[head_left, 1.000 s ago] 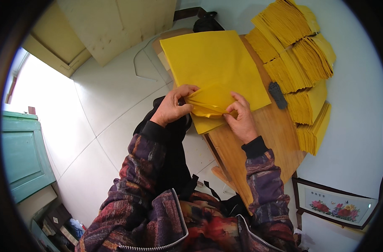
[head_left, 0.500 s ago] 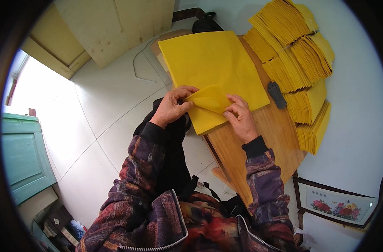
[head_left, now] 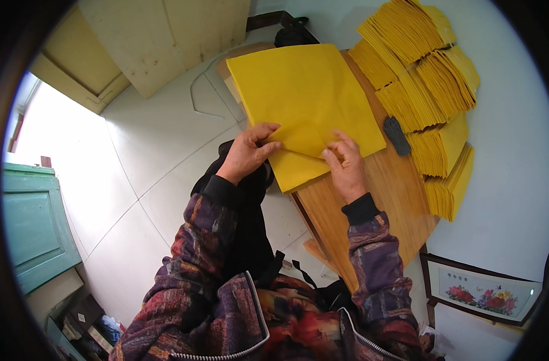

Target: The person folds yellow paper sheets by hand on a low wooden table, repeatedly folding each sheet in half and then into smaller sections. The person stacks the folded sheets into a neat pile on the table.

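A stack of large yellow paper sheets (head_left: 304,84) lies at a slant on the wooden table. Along its near edge, a sheet of yellow paper (head_left: 301,138) is raised and bent over between my hands. My left hand (head_left: 249,151) is closed on the sheet's left end, thumb and fingers pinching it. At the other end my right hand (head_left: 346,168) pinches the paper between thumb and fingers; its fingertips are slightly blurred. How far the sheet extends over the stack is hard to make out, yellow against yellow.
Thick bundles of folded yellow paper (head_left: 413,78) are piled against the wall at the right of the wooden table (head_left: 358,216). A dark grey glove-like item (head_left: 397,136) lies between them and the stack. A framed flower picture (head_left: 482,292) leans at lower right; a green door (head_left: 40,222) is at left.
The raised paper between my hands, which bulged open with a pointed fold, now lies flatter and broader. My right hand has shifted slightly; my left stays nearly in place.
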Tool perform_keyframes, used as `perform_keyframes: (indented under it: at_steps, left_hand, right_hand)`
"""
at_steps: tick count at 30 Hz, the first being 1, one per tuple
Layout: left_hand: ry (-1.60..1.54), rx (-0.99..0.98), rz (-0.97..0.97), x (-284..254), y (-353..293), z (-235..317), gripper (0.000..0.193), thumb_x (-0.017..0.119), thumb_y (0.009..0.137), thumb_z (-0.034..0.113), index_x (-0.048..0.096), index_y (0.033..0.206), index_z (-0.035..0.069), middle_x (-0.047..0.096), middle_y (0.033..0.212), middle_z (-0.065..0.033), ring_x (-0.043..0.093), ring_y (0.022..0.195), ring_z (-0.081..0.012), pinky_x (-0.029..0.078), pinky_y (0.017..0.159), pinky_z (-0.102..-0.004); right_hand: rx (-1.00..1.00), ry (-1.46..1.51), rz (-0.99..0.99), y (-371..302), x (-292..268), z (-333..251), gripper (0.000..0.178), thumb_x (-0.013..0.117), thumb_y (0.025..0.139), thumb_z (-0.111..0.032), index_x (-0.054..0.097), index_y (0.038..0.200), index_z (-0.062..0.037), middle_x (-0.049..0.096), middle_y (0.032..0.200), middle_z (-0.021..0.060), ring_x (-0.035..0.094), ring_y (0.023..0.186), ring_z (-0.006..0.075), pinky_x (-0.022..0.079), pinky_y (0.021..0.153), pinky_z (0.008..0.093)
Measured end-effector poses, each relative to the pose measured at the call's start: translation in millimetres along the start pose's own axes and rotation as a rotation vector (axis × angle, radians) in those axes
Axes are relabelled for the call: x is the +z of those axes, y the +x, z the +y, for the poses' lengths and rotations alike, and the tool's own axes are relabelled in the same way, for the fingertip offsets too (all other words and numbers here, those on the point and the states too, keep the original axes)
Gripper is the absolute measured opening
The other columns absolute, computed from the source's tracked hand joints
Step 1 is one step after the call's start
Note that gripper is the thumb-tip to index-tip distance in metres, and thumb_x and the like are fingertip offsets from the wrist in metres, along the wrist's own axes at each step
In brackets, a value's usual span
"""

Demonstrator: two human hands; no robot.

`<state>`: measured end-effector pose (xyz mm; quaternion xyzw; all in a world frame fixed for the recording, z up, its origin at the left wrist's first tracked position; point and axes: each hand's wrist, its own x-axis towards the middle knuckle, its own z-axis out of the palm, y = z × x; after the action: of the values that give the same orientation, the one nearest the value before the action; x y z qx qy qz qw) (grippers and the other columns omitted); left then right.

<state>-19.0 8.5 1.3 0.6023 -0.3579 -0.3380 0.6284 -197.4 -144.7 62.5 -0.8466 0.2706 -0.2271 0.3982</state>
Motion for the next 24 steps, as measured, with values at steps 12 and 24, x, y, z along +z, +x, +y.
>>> perform_keyframes:
  at_steps: [12,24]
  left_hand:
    - [0.075,0.093,0.073,3.3,-0.7,-2.5,0.027,0.066,0.088,0.011,0.06,0.107,-0.006,0.063,0.107,-0.0075,0.056,0.094,-0.015,0.045,0.085,-0.027]
    - [0.133,0.082,0.076,0.2,0.5,-2.5,0.027,0.067,0.084,0.009,0.062,0.107,-0.004,0.064,0.102,-0.0097,0.059,0.091,-0.019,0.046,0.082,-0.0273]
  right_hand:
    - [0.062,0.185,-0.281,-46.4,-17.5,-74.0,0.027,0.061,0.081,0.006,0.064,0.107,-0.0011,0.062,0.097,0.0102,0.061,0.086,0.0229,0.048,0.076,0.0305]
    - [0.245,0.368,-0.006,-11.7,-69.7,-26.2,0.021,0.056,0.093,-0.009,0.059,0.111,0.0026,0.061,0.089,0.004,0.058,0.08,0.012,0.047,0.077,0.0258]
